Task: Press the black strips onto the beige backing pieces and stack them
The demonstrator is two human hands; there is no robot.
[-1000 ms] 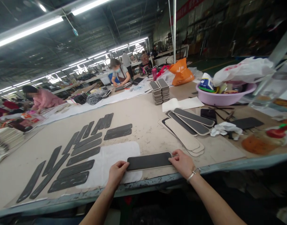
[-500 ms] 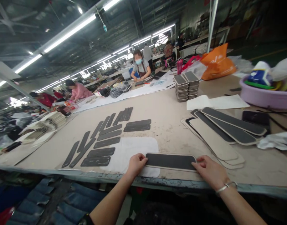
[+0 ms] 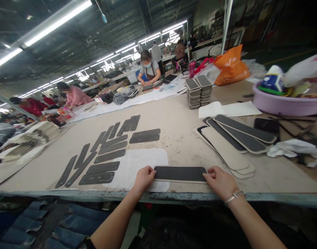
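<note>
A long dark panel with a pale border (image 3: pixel 180 174) lies level near the table's front edge, its left part over a white sheet (image 3: pixel 142 157). My left hand (image 3: pixel 145 178) pinches the panel's left end. At its right end, my right hand (image 3: pixel 220 181), with a bracelet on the wrist, grips the corner between thumb and fingers. Several dark glossy strips (image 3: pixel 102 168) are spread to the left of the white sheet. Fanned out to the right are more dark panels (image 3: pixel 241 135) and beige ones (image 3: pixel 223 147).
Stacked panels (image 3: pixel 193 93) stand at the back of the table (image 3: pixel 174 117), near an orange bag (image 3: pixel 231 65). A purple basin (image 3: pixel 285 102), glasses (image 3: pixel 295 128) and crumpled white material (image 3: pixel 295 148) are at the right. A masked person (image 3: pixel 149 69) works across the table.
The whole view has shifted, so the table and things on it appear further left. Both hands still hold the panel's ends. The masked person's head is bent lower.
</note>
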